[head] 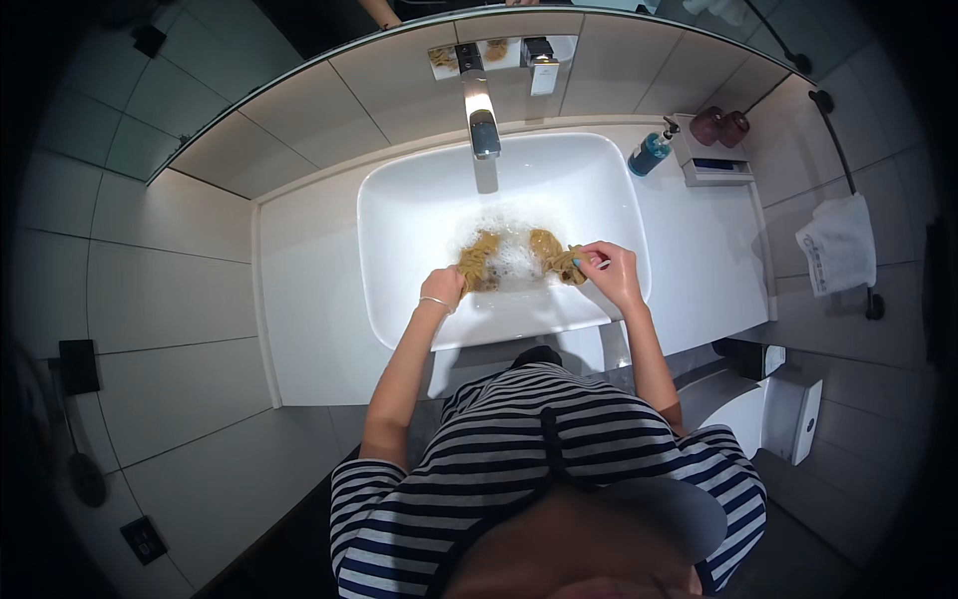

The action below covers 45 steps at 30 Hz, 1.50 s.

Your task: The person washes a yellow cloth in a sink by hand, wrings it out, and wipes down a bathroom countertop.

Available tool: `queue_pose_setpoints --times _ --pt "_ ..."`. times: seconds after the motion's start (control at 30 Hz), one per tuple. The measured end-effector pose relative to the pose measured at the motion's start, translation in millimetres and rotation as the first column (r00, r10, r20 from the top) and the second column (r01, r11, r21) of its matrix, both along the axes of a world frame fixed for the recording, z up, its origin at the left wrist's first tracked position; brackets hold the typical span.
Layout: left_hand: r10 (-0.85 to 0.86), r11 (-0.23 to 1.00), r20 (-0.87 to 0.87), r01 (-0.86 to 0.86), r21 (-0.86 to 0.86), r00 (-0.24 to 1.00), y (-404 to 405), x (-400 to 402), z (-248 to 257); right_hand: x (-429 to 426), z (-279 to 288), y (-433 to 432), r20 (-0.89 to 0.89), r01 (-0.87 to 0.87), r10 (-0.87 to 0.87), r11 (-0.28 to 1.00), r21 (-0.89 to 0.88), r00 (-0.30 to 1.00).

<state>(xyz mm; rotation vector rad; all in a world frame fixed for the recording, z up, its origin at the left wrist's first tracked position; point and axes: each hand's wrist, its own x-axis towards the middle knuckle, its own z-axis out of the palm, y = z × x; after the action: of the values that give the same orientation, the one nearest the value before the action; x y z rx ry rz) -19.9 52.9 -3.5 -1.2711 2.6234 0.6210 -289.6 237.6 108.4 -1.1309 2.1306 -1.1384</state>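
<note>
A wet mustard-brown cloth [473,258] lies bunched in soapy water in the white washbasin [397,224]. My left hand [443,287], with a thin bracelet at the wrist, is closed around its left end. On the right, my right hand [615,274] pinches a bunched mustard-brown cloth part [557,260] between thumb and fingers, near the basin's right wall. White foam [515,251] covers the middle, so I cannot tell whether the two bunches are one piece. Above the basin juts a chrome faucet [481,120]; no stream from it is visible.
A pump bottle of blue liquid [650,155] stands right of the basin on the white counter [314,299]. Behind it, two dark red cups [718,126] rest on a small white box [717,174]. A white towel [838,243] hangs from the right wall's bar. A mirror spans the back.
</note>
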Motion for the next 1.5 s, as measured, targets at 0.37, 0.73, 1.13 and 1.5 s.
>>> queue_pose_setpoints --times 0.37,0.73,1.13,1.5 --pt "0.175 0.984 0.115 -0.169 -0.059 0.978 16 -15 11 1 113 -27 -0.035 0.047 -0.061 0.950 -0.310 0.998" --pt "-0.019 0.985 -0.518 -0.073 -0.156 0.855 -9 -45 125 -13 -14 -24 -0.096 -0.212 0.251 0.928 0.305 0.963" --pt "0.089 0.995 -0.221 -0.078 0.058 0.971 -15 -45 39 -7 -123 -89 -0.070 -0.076 0.121 0.885 0.459 0.990" --pt "0.213 0.949 -0.352 -0.107 0.297 0.911 -28 -55 64 -3 79 -66 0.159 0.114 -0.086 0.977 -0.180 0.984"
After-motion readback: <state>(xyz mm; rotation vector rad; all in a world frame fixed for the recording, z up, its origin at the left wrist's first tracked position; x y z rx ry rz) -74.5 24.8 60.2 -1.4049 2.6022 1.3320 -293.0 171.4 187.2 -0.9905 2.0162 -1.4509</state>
